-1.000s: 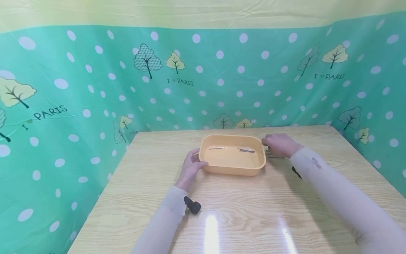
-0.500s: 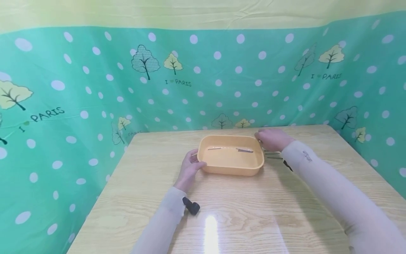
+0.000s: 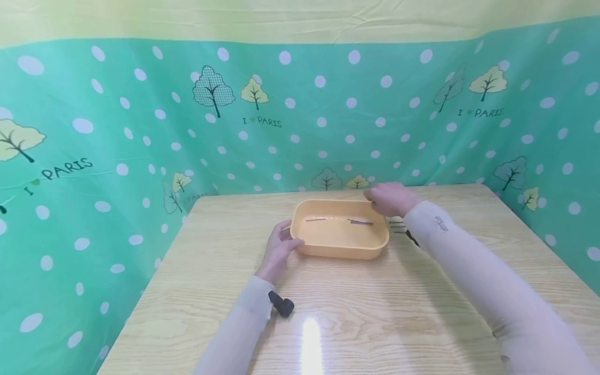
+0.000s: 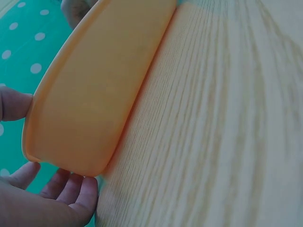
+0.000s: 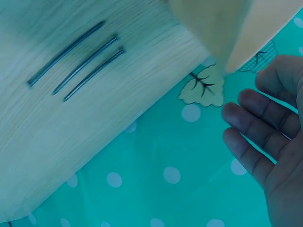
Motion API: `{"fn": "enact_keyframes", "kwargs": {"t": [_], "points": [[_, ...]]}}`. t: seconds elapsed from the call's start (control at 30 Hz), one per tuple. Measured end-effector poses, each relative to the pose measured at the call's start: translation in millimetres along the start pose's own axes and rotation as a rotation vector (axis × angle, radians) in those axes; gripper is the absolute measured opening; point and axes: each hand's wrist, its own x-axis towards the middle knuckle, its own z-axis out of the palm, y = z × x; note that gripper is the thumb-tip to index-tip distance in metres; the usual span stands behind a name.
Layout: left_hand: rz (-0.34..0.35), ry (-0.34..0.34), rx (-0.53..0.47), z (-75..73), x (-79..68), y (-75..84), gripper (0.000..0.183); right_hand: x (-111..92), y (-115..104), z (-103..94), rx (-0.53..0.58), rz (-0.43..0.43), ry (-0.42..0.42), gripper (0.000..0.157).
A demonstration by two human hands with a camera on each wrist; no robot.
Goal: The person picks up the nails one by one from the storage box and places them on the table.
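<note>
A shallow pale-orange plastic box (image 3: 338,251) sits on the table. My left hand (image 3: 276,252) grips its left end, thumb on the rim and fingers against the end wall, as the left wrist view shows up close. A thin metal rod (image 3: 315,219) lies inside at the left, and a small cluster of rods (image 3: 361,222) at the right. My right hand (image 3: 391,199) is over the box's back right corner. In the right wrist view its outer fingers (image 5: 244,146) are loosely bent; whether thumb and forefinger pinch anything is hidden.
Three thin dark metal rods with slightly wider ends, like nails (image 5: 85,64), lie side by side on the wooden table (image 3: 356,307), right of the box. Behind the table hangs a green dotted curtain (image 3: 262,151).
My right hand has moved left and slightly up, from beside the box's right end to over its back right corner, uncovering more of the rods on the table. My left hand keeps its grip.
</note>
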Motion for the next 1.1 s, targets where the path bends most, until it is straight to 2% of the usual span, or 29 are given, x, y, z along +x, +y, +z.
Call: {"fn": "enact_keyframes", "kwargs": {"t": [0.17, 0.43, 0.63, 0.83, 1.1], "points": [[0.006, 0.004, -0.002, -0.7, -0.2, 0.9, 0.073, 11.6, -13.4, -5.6, 0.011, -0.029, 0.011, 0.016], [-0.006, -0.018, -0.006, -1.9, -0.7, 0.6, 0.076, 28.1, -30.1, -6.6, -0.013, -0.062, 0.016, 0.009], [-0.012, -0.017, -0.001, -1.4, -0.6, 0.1, 0.077, 37.6, -41.5, -4.3, -0.007, -0.074, 0.025, 0.011], [-0.006, 0.0, 0.015, 0.1, -0.7, 0.3, 0.075, 45.1, -50.8, 0.6, 0.02, -0.129, 0.052, 0.013], [0.004, 0.013, 0.004, 0.5, 0.0, -1.3, 0.075, 55.7, -61.5, 5.7, 0.035, -0.148, 0.053, 0.008]]}}
